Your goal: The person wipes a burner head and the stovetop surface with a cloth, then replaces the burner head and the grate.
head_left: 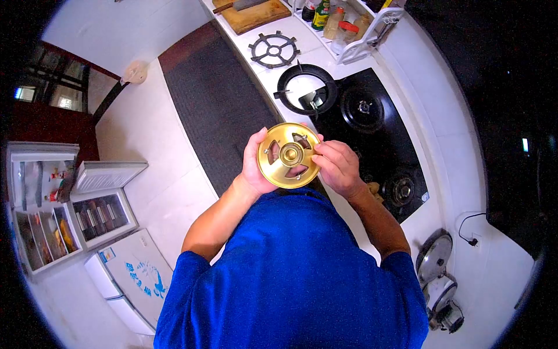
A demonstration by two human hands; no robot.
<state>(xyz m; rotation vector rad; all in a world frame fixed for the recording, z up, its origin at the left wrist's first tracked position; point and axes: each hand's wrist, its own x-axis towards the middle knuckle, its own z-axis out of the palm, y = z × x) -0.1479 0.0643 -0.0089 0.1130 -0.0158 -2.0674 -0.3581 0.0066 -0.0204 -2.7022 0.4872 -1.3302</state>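
In front of my chest, I hold a round gold-coloured gas burner part with a raised hub and three cut-out windows. My left hand is wrapped round its left edge, partly behind it. On the right rim, the fingers of my right hand are closed, thumb and fingertips on the metal. Beyond my hands lies the black glass gas hob, with an uncovered burner well at its far end. A black ring-shaped pan support rests at the hob's left edge.
A spoked black grate lies on the white counter. Behind it is a wooden board with a knife. A white rack holds bottles and jars. Lids stand at the lower right; an open fridge is at left.
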